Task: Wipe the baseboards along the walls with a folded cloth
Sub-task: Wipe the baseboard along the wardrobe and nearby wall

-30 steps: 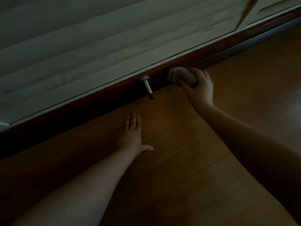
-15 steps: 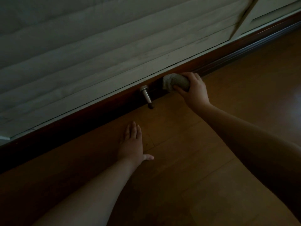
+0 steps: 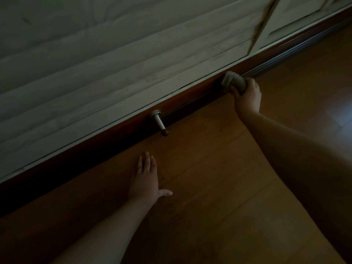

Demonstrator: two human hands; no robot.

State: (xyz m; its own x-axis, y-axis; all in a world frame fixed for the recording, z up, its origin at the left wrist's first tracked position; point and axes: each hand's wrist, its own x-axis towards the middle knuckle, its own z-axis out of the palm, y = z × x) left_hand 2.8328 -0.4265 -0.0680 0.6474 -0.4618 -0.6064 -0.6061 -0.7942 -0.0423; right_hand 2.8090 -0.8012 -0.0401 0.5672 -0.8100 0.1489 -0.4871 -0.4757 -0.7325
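One folded cloth (image 3: 232,82), bunched, long axis pointing up-left into the dark baseboard (image 3: 192,96), pressed against it right of the metal doorstop (image 3: 159,121). Right hand (image 3: 247,96): fingers curled round the cloth, gripping it. Left hand (image 3: 145,181): flat, fingers straight, palm resting on the wood floor (image 3: 219,168), well apart from the cloth.
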